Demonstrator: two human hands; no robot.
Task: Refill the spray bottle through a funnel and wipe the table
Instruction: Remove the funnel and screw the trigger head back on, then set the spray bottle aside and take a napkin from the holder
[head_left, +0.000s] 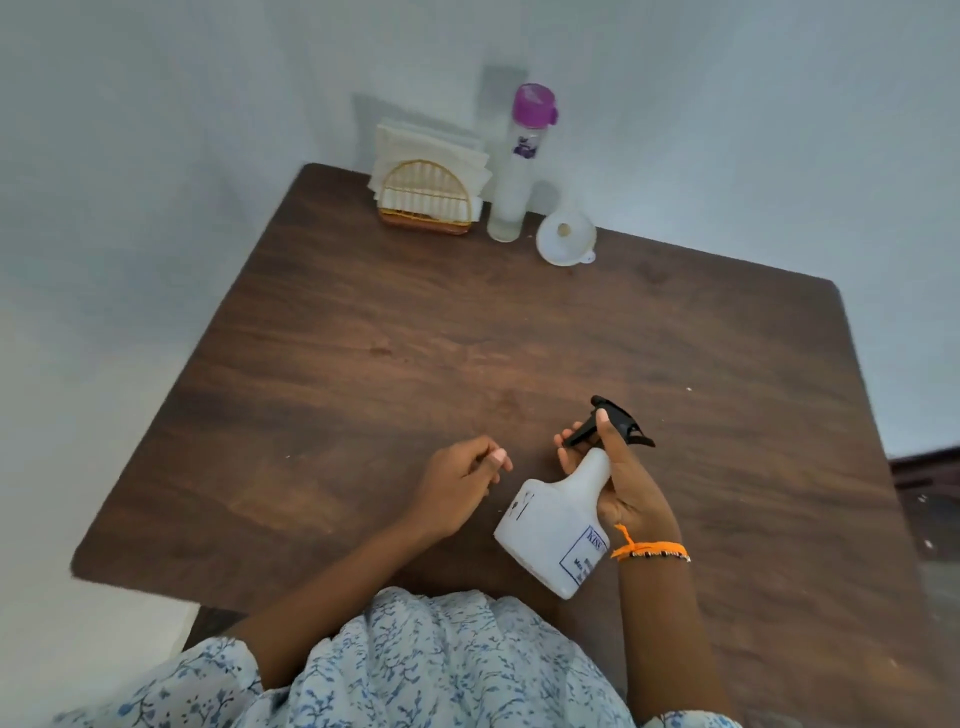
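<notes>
Right now the right hand (621, 480) is gripping the neck of the white spray bottle (558, 525), tilted above the near part of the table (363, 332), thumb lying along its black trigger head (613, 423); whether it holds liquid cannot be told. Just to its left the left hand (457, 486) is hovering with fingers loosely curled, holding nothing. Far back by the wall, a white funnel (566, 239) is resting beside a tall purple-capped bottle (517, 166) showing a little pale liquid at its base, and a wicker holder (426, 200) is standing packed with white napkins (421, 148).

White spray bottle (553, 525) tilted above table (363, 338); funnel (566, 238) at far edge.
</notes>
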